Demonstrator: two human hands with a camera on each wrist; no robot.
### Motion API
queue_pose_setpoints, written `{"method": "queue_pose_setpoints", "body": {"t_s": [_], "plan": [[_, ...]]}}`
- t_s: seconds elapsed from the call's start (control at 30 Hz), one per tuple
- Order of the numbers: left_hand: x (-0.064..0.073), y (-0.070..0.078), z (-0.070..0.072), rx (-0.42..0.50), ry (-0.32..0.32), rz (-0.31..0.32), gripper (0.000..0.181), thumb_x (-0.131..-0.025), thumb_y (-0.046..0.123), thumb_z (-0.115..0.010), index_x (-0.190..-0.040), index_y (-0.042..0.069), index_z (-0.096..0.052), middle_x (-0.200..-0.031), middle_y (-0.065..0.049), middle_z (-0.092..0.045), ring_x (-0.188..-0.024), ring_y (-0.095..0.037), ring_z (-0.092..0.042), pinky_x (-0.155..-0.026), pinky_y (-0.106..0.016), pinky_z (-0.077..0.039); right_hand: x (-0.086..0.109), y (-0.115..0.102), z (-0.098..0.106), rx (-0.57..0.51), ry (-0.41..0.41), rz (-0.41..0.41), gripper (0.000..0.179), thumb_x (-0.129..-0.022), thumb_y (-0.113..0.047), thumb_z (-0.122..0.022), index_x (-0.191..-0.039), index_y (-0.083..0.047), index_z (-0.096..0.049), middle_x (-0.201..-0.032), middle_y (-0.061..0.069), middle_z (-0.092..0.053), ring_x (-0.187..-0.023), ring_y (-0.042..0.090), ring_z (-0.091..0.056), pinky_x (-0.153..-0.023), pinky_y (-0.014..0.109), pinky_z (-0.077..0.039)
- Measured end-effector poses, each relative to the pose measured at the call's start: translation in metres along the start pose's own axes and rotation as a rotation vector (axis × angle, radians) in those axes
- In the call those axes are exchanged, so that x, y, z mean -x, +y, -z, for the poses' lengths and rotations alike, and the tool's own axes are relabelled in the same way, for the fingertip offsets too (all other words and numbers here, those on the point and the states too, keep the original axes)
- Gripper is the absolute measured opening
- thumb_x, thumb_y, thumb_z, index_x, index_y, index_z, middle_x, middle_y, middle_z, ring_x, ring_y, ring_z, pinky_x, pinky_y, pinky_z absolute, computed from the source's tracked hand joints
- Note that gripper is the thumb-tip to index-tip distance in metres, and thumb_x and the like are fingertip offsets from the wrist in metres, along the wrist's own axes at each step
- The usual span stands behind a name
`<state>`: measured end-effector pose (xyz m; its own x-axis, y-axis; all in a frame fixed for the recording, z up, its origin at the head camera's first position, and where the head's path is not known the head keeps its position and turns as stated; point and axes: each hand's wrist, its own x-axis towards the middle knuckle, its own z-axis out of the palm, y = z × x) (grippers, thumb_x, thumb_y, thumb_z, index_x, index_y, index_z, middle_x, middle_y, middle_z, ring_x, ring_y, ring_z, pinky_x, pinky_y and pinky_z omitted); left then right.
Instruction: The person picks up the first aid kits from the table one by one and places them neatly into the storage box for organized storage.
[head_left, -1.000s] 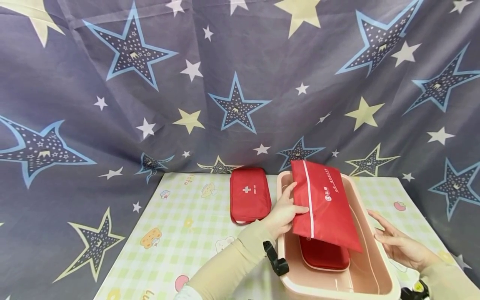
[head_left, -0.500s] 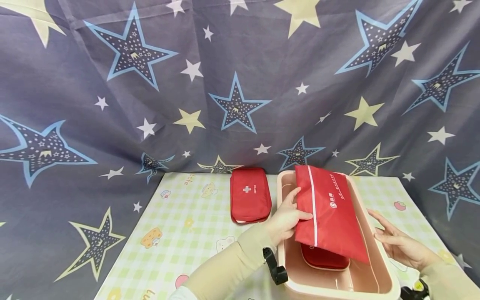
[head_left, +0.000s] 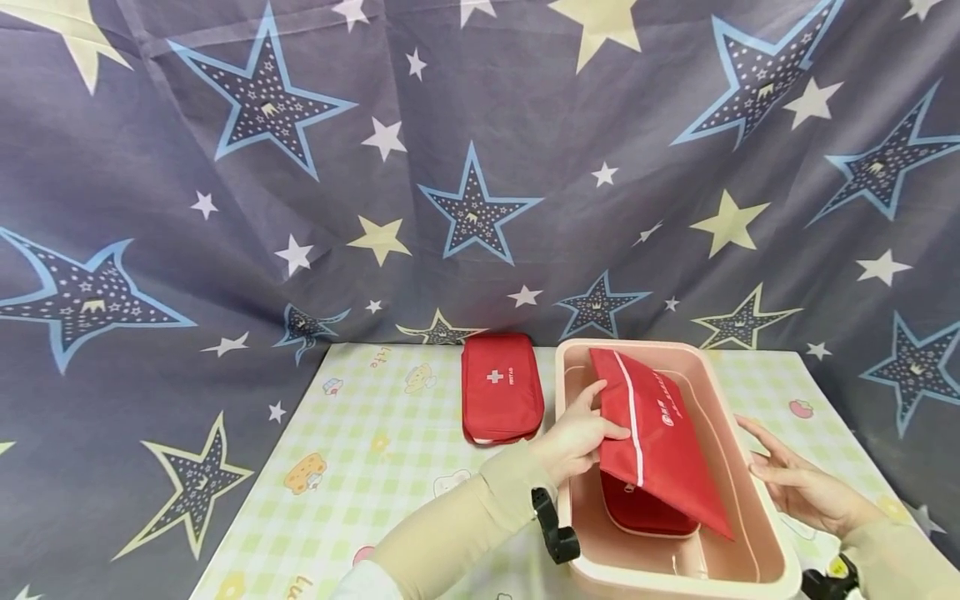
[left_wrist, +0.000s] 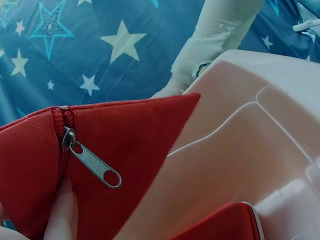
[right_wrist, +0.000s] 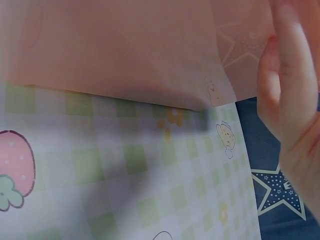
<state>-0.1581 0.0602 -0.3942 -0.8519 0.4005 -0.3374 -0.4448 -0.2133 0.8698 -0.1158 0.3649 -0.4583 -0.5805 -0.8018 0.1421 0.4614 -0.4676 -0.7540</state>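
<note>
My left hand [head_left: 579, 435] pinches a flat red zip pouch [head_left: 660, 433] by its left edge, the thumb on top near the white stripe. The pouch hangs tilted inside a pink plastic bin [head_left: 750, 500], its right side lower. In the left wrist view a metal zipper pull [left_wrist: 97, 165] shows on its underside, with a finger [left_wrist: 62, 215] against the fabric. Beneath it in the bin lies a red zip case [head_left: 648, 510], partly covered by the pouch. My right hand [head_left: 802, 487] is at the bin's outer right wall, fingers loosely extended; in the right wrist view its fingers [right_wrist: 295, 65] stand beside the wall.
A red first-aid bag [head_left: 501, 392] with a white cross lies left of the bin on the checked tablecloth [head_left: 352, 467]. A dark star-printed curtain [head_left: 480, 108] hangs behind the table. The bin's rim [head_left: 675, 587] rises around the case and pouch.
The pouch, in my left hand, has moved slightly right and lower into the bin, its far edge dropping below the rim's top. My right hand has stayed at the wall.
</note>
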Motion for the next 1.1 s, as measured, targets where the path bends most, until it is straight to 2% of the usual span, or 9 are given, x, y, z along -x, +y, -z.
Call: {"method": "queue_pose_setpoints", "body": {"t_s": [0.37,0.57,0.73,0.9,1.1], "plan": [[-0.011,-0.011,-0.018,-0.075,0.049,0.025,0.078,-0.077,-0.015,-0.057,-0.143,0.02,-0.035,-0.112,-0.01,-0.058,-0.095,-0.028,-0.063,-0.083,-0.052,-0.053,0.0,0.002,0.0,-0.002,-0.014,0.015,0.066,-0.1,0.004,-0.008,-0.148,-0.039,-0.021,-0.144,0.002,-0.044,-0.132,0.021,-0.044,-0.108,0.04,-0.037],[-0.016,-0.018,-0.024,-0.126,0.082,0.032,0.08,-0.074,-0.018,-0.057,-0.14,0.023,-0.038,-0.115,-0.011,-0.055,-0.095,-0.029,-0.06,-0.081,-0.054,-0.053,0.0,0.002,0.001,-0.001,-0.017,0.017,0.066,-0.1,0.004,-0.009,-0.148,-0.04,-0.021,-0.144,0.002,-0.044,-0.132,0.021,-0.043,-0.108,0.04,-0.037],[-0.019,-0.023,-0.022,-0.133,0.093,0.042,0.081,-0.073,-0.019,-0.056,-0.14,0.022,-0.039,-0.124,-0.013,-0.051,-0.098,-0.028,-0.058,-0.082,-0.053,-0.053,0.0,0.002,0.001,0.003,-0.017,0.017,0.066,-0.1,0.004,-0.009,-0.148,-0.04,-0.021,-0.145,0.003,-0.043,-0.133,0.021,-0.043,-0.108,0.04,-0.037],[-0.021,-0.026,-0.018,-0.152,0.08,0.036,0.084,-0.071,-0.022,-0.053,-0.141,0.021,-0.038,-0.119,-0.011,-0.054,-0.096,-0.026,-0.057,-0.082,-0.051,-0.054,0.0,0.001,0.0,0.005,-0.017,0.024,0.066,-0.099,0.004,-0.009,-0.148,-0.039,-0.02,-0.145,0.004,-0.043,-0.132,0.022,-0.043,-0.108,0.04,-0.037],[-0.021,-0.029,-0.012,-0.169,0.088,0.063,0.085,-0.069,-0.023,-0.048,-0.142,0.021,-0.039,-0.119,-0.011,-0.049,-0.096,-0.029,-0.057,-0.077,-0.046,-0.055,0.001,0.002,0.0,-0.006,-0.033,0.032,0.066,-0.099,0.005,-0.008,-0.148,-0.039,-0.021,-0.146,0.004,-0.042,-0.133,0.023,-0.042,-0.108,0.041,-0.037]]}}
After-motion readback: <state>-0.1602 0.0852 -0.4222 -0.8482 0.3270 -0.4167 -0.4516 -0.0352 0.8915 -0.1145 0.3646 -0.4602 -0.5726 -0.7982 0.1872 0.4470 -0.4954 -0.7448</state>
